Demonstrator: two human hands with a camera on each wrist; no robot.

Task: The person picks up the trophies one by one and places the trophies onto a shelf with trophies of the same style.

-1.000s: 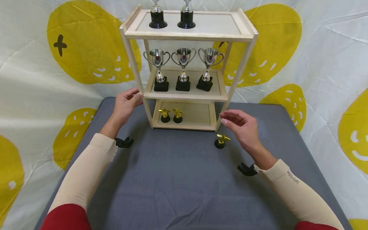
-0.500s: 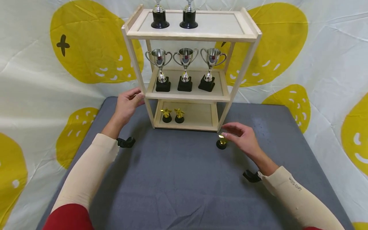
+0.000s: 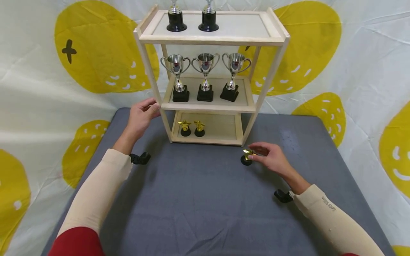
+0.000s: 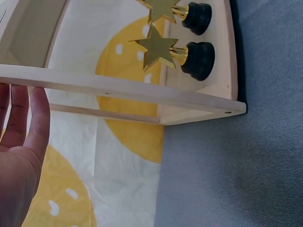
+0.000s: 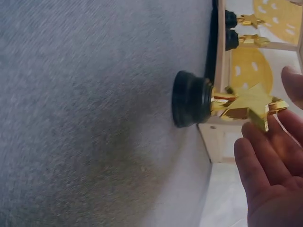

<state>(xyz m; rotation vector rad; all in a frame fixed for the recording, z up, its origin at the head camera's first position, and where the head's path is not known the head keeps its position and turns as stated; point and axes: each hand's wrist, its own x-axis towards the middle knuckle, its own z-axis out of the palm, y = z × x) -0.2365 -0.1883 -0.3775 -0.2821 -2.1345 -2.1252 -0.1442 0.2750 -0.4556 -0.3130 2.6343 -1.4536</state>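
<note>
My right hand (image 3: 272,156) is at a small gold star trophy (image 3: 246,157) standing on the grey cloth, right of the shelf. In the right wrist view, its extended fingers (image 5: 258,156) lie beside the star (image 5: 251,104), and the thumb stays apart on the other side. My left hand (image 3: 141,115) touches the left post of the wooden shelf (image 3: 208,107) with mostly straight fingers (image 4: 38,113); its thumb is out of the left wrist view. Two matching star trophies, one left (image 3: 185,128) and one right (image 3: 199,128), stand on the bottom tier.
Three silver two-handled cups, including the middle one (image 3: 205,76), stand on black bases on the middle tier. Two more trophies with black bases, one left (image 3: 176,19) and one right (image 3: 209,19), stand on top, cut off by the frame. A patterned curtain (image 3: 105,49) hangs behind.
My right hand has come down from above the loose star trophy to its right side, thumb and fingers around the star. The left hand has kept its place at the post.
</note>
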